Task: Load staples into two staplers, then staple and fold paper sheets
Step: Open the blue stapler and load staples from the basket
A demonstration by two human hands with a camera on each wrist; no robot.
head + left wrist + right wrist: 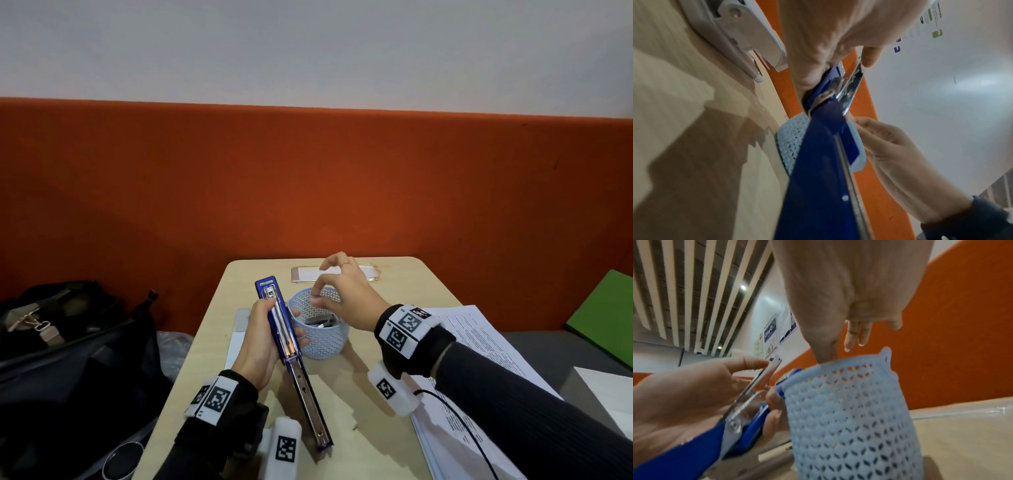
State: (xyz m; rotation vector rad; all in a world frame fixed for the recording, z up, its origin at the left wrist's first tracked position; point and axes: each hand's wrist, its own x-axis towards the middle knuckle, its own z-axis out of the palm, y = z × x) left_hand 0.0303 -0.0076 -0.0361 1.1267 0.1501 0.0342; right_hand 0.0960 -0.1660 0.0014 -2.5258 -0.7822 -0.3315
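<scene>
Two staplers are showing: my left hand (255,346) is gripping the opened blue stapler (291,356), while the white stapler (740,37) is lying untouched on the table (212,342). One paper stack (479,370) is waiting unstapled. My right hand (346,294) is dipping pinched fingertips into one basket (325,342); whether they're holding staples, I cannot tell.

The right hand (346,294) fingertips are blurred over the basket (322,342); whether anything is pinched cannot be told. The basket's contents are barely made out.
</scene>
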